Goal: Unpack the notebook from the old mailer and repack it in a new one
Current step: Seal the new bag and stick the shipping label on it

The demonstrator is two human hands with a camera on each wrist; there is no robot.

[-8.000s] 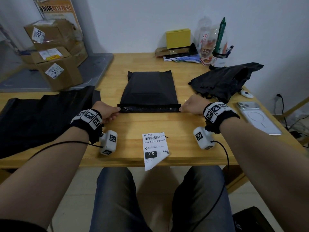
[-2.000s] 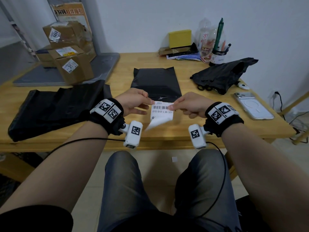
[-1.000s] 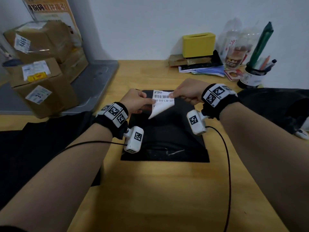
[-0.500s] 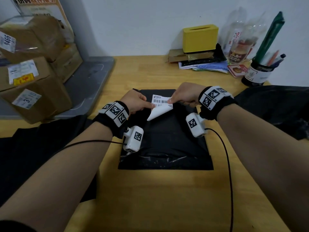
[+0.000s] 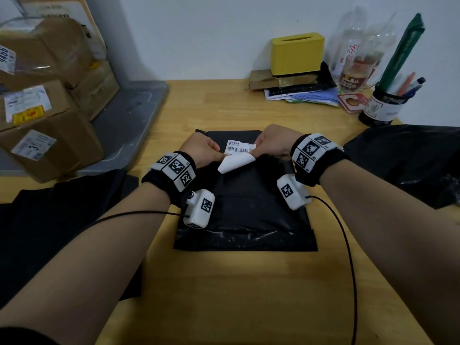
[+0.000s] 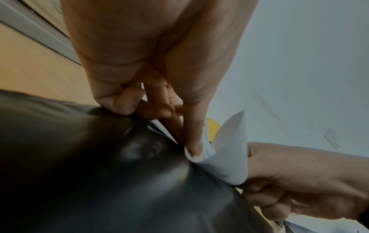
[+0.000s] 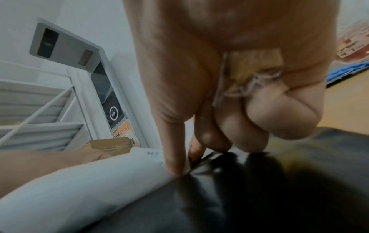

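Pale wooden desk [image 5: 249, 295] under you now carries the flat black plastic mailer [image 5: 245, 220], and the white barcoded shipping label [image 5: 237, 154], picked up off the desk edge two seconds ago, has reached the mailer's far end. Your left hand [image 5: 201, 151] and right hand [image 5: 272, 144] each pinch a top corner; its lower part curls up, unstuck. Packing looks done, labelling remains.

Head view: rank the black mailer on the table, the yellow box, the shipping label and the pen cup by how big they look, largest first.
1. black mailer
2. yellow box
3. pen cup, though it stands nearer the frame's edge, so the wide lens makes this unsure
4. shipping label, partly curled and hidden by the hands
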